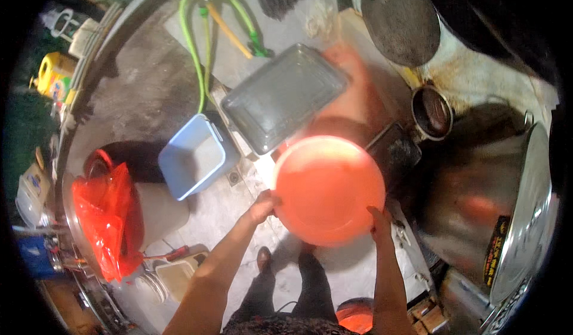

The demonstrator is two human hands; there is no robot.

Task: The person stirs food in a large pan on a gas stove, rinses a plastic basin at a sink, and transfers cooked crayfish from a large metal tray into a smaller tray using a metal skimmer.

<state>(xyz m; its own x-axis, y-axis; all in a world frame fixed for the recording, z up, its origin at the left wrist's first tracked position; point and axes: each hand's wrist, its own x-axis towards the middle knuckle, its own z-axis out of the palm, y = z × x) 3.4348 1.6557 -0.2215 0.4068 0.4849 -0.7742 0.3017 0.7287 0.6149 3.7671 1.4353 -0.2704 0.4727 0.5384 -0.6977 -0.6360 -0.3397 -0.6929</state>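
Note:
A round orange plastic basin (329, 188) hangs in front of me above the floor, its open side facing up toward the camera. On its left edge my left hand (263, 206) is closed round the rim. My right hand (379, 221) grips the rim at the lower right. Nothing can be made out inside the basin. Just beyond it lies a grey rectangular tub or tray (283, 99), partly over an orange-red surface that the basin half hides. To the left stands a light blue rectangular bin (194, 159).
A green hose (186, 42) loops on the floor at the far side. On the left a red plastic bag (107, 221) covers a pale bucket. A large steel pot (468, 197) stands at the right, with a frying pan (431, 113) beyond it. Yellow bottle (55, 75) sits far left.

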